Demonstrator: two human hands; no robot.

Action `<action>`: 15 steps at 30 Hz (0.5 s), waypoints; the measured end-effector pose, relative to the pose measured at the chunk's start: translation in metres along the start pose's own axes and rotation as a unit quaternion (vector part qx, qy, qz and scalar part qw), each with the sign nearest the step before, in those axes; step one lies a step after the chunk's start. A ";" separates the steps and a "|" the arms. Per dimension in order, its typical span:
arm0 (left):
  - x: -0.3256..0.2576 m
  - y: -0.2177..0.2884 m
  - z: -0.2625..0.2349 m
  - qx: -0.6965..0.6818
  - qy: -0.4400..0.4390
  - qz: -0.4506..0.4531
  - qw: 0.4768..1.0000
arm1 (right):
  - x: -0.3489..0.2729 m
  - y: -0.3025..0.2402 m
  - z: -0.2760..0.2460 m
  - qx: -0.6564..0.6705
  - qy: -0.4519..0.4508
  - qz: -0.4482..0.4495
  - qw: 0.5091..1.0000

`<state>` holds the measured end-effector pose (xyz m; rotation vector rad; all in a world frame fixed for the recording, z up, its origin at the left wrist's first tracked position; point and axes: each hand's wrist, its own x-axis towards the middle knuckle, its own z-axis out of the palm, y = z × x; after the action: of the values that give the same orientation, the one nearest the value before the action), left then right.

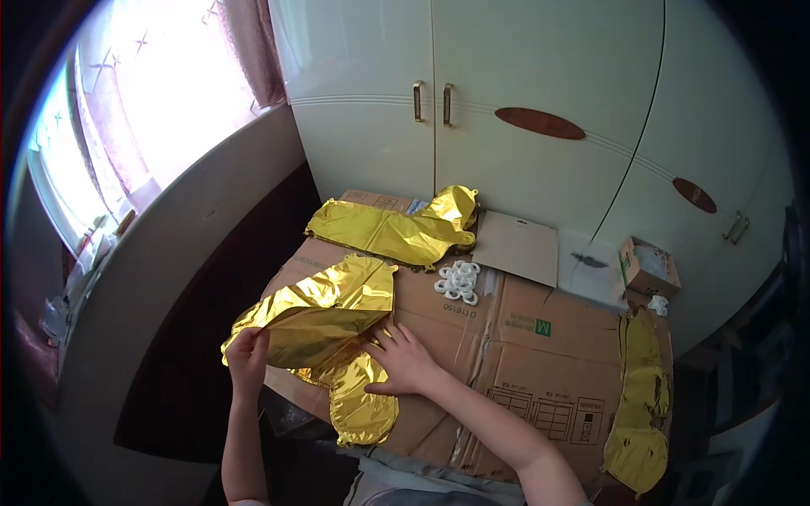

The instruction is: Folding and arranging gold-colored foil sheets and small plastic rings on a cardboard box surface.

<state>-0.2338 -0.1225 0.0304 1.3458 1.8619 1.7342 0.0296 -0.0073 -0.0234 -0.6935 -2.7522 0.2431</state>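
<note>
A flat, uninflated gold foil balloon [333,291] lies creased and partly folded over on the near left of the cardboard. My left hand [248,358] pinches its left edge and holds that side slightly raised. My right hand [403,361] rests with fingers spread on the balloon's right side, partly hiding the foil beneath. A lower lobe of the foil reaches toward me. Beyond it, a second gold foil balloon [375,232] lies flat with one end bent up. To the right of these sits a small pile of white plastic rings [458,281].
Flattened cardboard [540,363] covers the work surface. Another gold foil strip [639,396] lies along its right edge. A grey-brown board [516,246] and a small open box [650,268] are at the back. Cream cabinet doors [363,143] stand behind; a curtained window is at left.
</note>
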 end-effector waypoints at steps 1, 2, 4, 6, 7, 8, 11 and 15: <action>0.004 -0.004 -0.002 -0.008 0.014 -0.001 1.000 | 0.001 0.000 0.000 -0.003 -0.017 0.005 1.000; 0.007 -0.008 -0.003 -0.017 0.028 -0.002 0.999 | 0.001 0.000 0.001 -0.005 -0.033 0.011 0.999; 0.013 -0.014 -0.008 -0.044 0.032 -0.026 0.998 | 0.000 0.002 0.005 -0.007 -0.046 0.021 0.999; 0.019 -0.021 -0.014 -0.085 0.043 -0.062 0.994 | -0.001 0.004 0.008 -0.005 -0.037 0.027 0.999; 0.023 -0.025 -0.018 -0.103 0.049 -0.080 0.990 | -0.002 0.005 0.009 -0.004 -0.034 0.028 0.999; 0.027 -0.036 -0.025 -0.115 0.047 -0.096 0.988 | -0.003 0.005 0.010 -0.004 -0.030 0.030 0.999; 0.034 -0.067 -0.042 -0.168 0.083 -0.098 0.977 | -0.003 0.003 0.008 -0.006 -0.031 0.027 0.999; 0.041 -0.085 -0.052 -0.194 0.131 -0.142 0.962 | -0.004 0.004 0.006 -0.002 -0.034 0.029 0.999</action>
<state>-0.3310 -0.1132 -0.0162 0.6951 1.6175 2.0534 0.0322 -0.0063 -0.0313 -0.7798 -2.8003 0.2785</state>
